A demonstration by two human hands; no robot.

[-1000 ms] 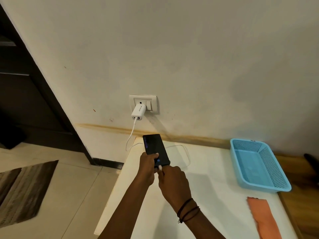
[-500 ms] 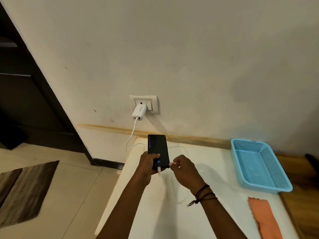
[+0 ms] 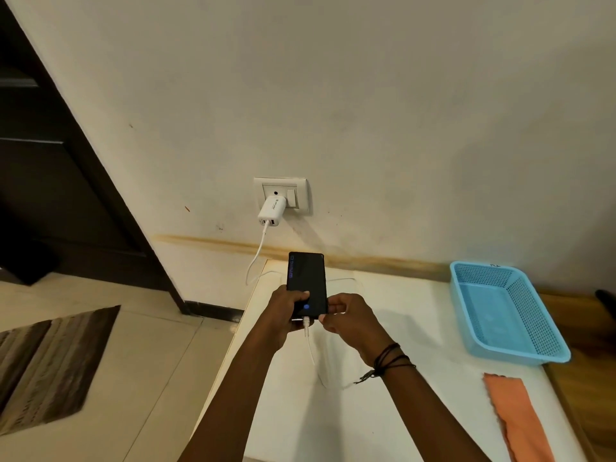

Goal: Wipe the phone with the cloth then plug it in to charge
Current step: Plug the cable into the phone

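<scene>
Gripping slim glossy phone (image 3: 306, 281), white cable (image 3: 310, 348) attached

Your arms: bare to the elbow, no sleeves showing.
Your right wrist: dark cord bracelets (image 3: 388, 360), several strands, loose ends trailing.

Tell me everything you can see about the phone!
The phone is a slim black slab with a glossy, glass-looking front. Its screen is mostly dark, with a small blue round icon glowing near the bottom and a thin lit strip along the upper left edge. It is held above the white table, top end pointing toward the wall. The left hand grips its lower left side, thumb on the screen; the right hand touches its lower right edge. A white cable is plugged into its bottom end.
</scene>
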